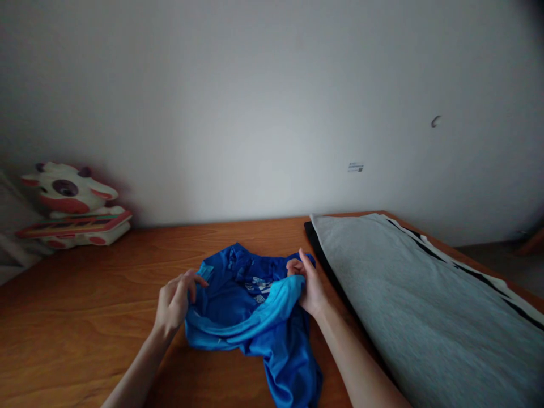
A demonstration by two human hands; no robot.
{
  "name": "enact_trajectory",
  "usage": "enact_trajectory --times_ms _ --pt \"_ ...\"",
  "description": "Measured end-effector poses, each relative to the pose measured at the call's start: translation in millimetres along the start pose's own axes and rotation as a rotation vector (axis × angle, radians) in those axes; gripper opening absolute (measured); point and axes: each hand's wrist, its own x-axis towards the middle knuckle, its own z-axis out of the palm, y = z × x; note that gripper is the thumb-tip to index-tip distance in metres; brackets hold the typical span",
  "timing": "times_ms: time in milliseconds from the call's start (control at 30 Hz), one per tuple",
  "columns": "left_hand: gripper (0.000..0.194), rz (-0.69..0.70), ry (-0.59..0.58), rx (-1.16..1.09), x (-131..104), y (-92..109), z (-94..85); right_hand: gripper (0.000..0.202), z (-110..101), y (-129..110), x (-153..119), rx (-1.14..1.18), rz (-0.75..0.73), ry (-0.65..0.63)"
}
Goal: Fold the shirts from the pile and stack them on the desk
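A shiny blue garment (293, 362) with a lighter blue band lies bunched on the wooden table, its opening spread wide and white print showing inside. My left hand (175, 297) is closed on the band at the left side of the opening, fingertips bent over the edge. On the right side of the opening, my right hand (309, 283) grips the light blue band, its thumb pointing up and its fingers curled at the fabric. One part of the garment hangs toward the near edge, below my right hand.
Grey cloth (403, 283) with black and white stripes lies over a black layer on the right. A cow-shaped toy keyboard (80, 209) stands at the far left. Behind the wooden table (85, 306) rises a pale wall with a small label and a hook.
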Motion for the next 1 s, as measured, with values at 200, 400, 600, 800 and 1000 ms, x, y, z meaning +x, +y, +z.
enact_trajectory --times_ms 200,400,600,800,1000 --pt "0.037 0.218 -0.257 0.24 -7 3 15.9 0.05 2 8 -3 -0.639 -0.379 -0.057" --pt "0.051 0.077 -0.24 0.335 -9 3 8.6 0.051 6 5 -18 -0.602 -0.183 -0.466" --pt "0.055 -0.017 -0.055 0.449 -4 1 0.0 0.063 -1 1 -8 -0.075 0.022 -0.401" --pt "0.035 0.337 -0.307 0.36 -8 -3 17.0 0.05 0 11 5 -0.14 -0.164 -0.066" --pt "0.054 0.242 -0.388 0.486 -11 -18 25.5 0.053 4 12 0 -0.347 -0.201 -0.122"
